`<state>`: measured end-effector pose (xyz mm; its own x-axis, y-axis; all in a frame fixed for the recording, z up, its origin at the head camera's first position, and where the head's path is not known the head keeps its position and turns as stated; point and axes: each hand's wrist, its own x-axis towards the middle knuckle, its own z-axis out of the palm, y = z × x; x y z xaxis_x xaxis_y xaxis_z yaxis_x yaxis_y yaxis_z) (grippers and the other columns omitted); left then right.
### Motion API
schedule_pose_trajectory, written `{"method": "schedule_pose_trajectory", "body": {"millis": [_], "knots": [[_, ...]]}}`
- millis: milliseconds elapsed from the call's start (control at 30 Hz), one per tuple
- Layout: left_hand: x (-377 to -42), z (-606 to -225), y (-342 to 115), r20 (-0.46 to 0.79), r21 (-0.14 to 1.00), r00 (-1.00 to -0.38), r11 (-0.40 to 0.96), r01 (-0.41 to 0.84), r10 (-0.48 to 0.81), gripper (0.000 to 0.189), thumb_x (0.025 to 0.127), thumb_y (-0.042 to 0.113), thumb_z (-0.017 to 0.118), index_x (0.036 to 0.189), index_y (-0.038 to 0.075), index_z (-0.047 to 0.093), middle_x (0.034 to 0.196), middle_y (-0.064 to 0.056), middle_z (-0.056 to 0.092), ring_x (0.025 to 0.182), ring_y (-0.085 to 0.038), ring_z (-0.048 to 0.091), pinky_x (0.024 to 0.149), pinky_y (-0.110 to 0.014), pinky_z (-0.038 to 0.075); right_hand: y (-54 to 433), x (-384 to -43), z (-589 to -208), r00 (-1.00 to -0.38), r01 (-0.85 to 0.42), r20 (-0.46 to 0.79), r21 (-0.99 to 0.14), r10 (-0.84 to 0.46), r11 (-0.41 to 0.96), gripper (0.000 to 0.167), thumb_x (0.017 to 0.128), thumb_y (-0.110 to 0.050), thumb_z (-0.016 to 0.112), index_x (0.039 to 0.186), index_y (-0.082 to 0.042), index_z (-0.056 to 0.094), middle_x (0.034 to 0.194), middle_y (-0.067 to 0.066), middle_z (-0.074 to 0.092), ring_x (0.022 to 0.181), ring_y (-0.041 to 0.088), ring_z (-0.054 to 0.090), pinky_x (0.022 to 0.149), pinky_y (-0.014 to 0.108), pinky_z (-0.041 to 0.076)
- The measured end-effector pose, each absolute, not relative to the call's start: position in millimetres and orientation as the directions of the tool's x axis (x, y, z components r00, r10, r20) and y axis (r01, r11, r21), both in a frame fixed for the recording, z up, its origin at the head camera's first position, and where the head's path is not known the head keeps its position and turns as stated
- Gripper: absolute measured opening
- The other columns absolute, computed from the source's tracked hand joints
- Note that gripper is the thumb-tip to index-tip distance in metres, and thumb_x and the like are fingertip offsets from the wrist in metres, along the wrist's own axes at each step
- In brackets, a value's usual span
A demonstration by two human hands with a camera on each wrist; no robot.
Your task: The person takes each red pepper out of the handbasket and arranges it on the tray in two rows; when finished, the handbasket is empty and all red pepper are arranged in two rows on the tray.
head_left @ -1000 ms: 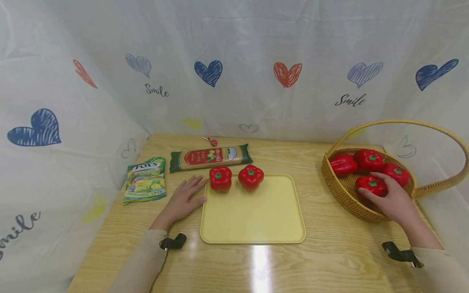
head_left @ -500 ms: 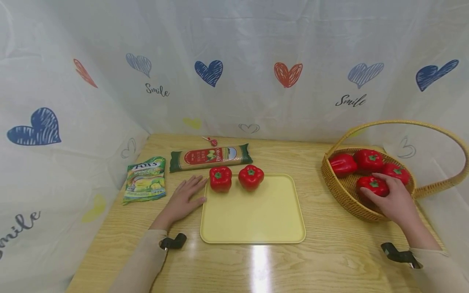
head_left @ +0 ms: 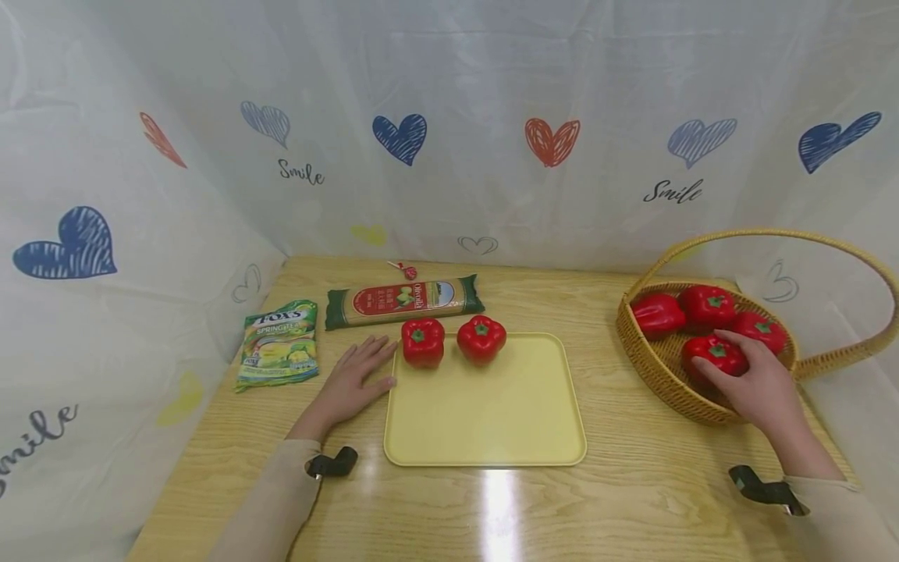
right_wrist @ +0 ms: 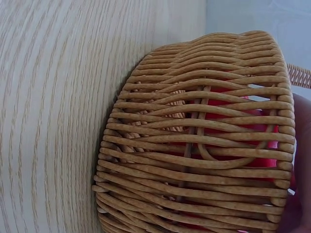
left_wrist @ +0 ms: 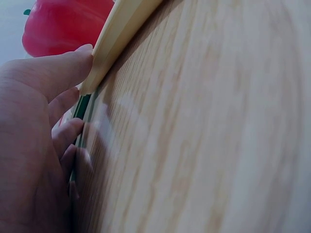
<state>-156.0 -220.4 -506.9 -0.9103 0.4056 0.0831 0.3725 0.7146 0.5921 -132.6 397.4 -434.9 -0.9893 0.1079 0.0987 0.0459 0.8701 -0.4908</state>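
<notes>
In the head view, my right hand reaches into a wicker basket at the right and grips a red bell pepper, thumb on its near side and fingers over the far side. Three more red peppers lie behind and beside it in the basket. The right wrist view shows mostly the woven basket wall, with red behind the weave. My left hand lies with fingers extended on the table, fingertips and thumb at the left edge of a yellow tray. Two bell peppers stand at the tray's far edge.
Behind the tray lies a pasta packet, with a lollipop beyond it. A green candy bag is left of my left hand. The basket's tall handle arches over its right side. A printed curtain encloses the table.
My right hand has shifted very slightly with the pepper, which stays within the basket. My left hand, the tray and the two peppers at it have not moved.
</notes>
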Motion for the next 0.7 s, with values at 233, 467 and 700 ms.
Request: {"method": "schedule_pose_trajectory", "body": {"millis": [233, 467, 700], "knots": [[-156.2, -507.1, -220.8, 0.078, 0.592, -0.911, 0.716, 0.369, 0.405, 0.065, 0.1, 0.037, 0.063, 0.157, 0.012, 0.042, 0.164, -0.013, 0.033, 0.155, -0.035, 0.017, 0.126, -0.053, 0.004, 396.1, -131.3, -433.2, -0.988, 0.048, 0.107, -0.493, 0.115, 0.869, 0.069, 0.098, -0.04, 0.067, 0.147, 0.004, 0.045, 0.14, 0.043, 0.042, 0.121, 0.064, 0.04, 0.092, 0.079, 0.036], [-156.3, -506.6, -220.8, 0.082, 0.593, -0.911, 0.714, 0.371, 0.405, 0.065, 0.1, 0.038, 0.063, 0.157, 0.013, 0.042, 0.164, -0.013, 0.033, 0.155, -0.034, 0.017, 0.126, -0.053, 0.004, 392.1, -130.0, -428.5, -0.987, 0.035, 0.117, -0.51, 0.109, 0.859, 0.067, 0.099, -0.038, 0.067, 0.148, 0.002, 0.045, 0.142, 0.042, 0.041, 0.124, 0.064, 0.038, 0.093, 0.08, 0.035], [-156.6, -507.9, -220.9, 0.08, 0.592, -0.911, 0.716, 0.37, 0.405, 0.066, 0.1, 0.039, 0.063, 0.157, 0.014, 0.042, 0.164, -0.013, 0.032, 0.155, -0.035, 0.016, 0.126, -0.054, 0.005, 388.3, -128.3, -424.8, -0.984, 0.005, 0.151, -0.507, 0.094, 0.862, 0.064, 0.098, -0.035, 0.068, 0.147, 0.0, 0.047, 0.143, 0.039, 0.042, 0.124, 0.062, 0.04, 0.092, 0.079, 0.035]]}}
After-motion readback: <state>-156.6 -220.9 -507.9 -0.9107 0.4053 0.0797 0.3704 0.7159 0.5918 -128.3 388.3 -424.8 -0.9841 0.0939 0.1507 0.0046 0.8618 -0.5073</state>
